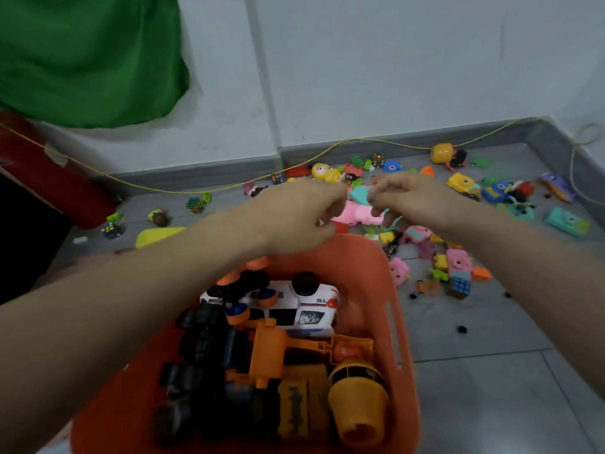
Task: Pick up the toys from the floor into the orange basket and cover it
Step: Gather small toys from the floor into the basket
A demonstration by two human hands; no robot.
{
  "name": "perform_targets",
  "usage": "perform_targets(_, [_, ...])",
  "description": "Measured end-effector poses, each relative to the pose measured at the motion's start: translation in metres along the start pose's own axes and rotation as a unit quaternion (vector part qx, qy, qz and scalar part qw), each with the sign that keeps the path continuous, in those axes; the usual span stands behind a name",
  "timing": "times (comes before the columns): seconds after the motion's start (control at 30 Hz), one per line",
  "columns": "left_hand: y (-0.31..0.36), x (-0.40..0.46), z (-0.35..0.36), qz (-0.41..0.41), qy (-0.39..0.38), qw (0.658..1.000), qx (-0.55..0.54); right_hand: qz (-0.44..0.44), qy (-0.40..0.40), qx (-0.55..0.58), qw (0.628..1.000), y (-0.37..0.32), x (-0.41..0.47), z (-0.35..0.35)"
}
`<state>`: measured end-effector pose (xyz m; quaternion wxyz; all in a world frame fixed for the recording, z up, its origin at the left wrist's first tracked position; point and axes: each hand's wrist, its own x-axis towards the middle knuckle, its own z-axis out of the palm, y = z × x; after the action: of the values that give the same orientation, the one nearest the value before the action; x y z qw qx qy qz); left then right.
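Note:
The orange basket (403, 326) stands right below me on the grey floor. It holds a white police car (307, 311), an orange construction vehicle (270, 350), a yellow mixer drum (357, 398) and black parts. Both my arms reach over its far rim into the toy pile. My left hand (299, 213) curls its fingers on the left end of a pink toy (355, 215). My right hand (417, 198) pinches a teal toy (359, 194) just above the pink one. The motion blur hides the fingertips.
Several small toys lie scattered on the tiles beyond and right of the basket: puzzle cubes (195, 204), a yellow doll (324, 173), a yellow capsule (442, 153), a teal camera (568, 221). A yellow cord (183, 191) runs along the wall. A green cloth (88, 57) hangs at the upper left.

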<state>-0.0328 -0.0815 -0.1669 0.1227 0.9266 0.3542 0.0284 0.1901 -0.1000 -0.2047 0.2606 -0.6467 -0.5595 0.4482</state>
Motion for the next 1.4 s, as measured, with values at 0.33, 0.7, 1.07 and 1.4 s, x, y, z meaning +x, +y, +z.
perform_targets(0.33, [0.122,0.125,0.097,-0.091,-0.291,0.952,0.025,0.253,0.081,-0.279,0.923,0.197,-0.031,-0.047])
perform_targets(0.7, [0.118,0.146,0.186,-0.261,-0.424,0.863,0.089,0.173,0.028,-0.358,0.917,0.261,-0.051,-0.04])
perform_targets(1.07, [0.098,0.154,0.234,-0.283,-0.324,0.903,0.005,0.027,0.07,-0.411,0.909,0.267,-0.012,-0.024])
perform_targets(1.4, [0.11,0.159,0.247,-0.208,-0.256,0.942,0.056,0.03,0.094,-0.354,0.93,0.271,-0.009,-0.035])
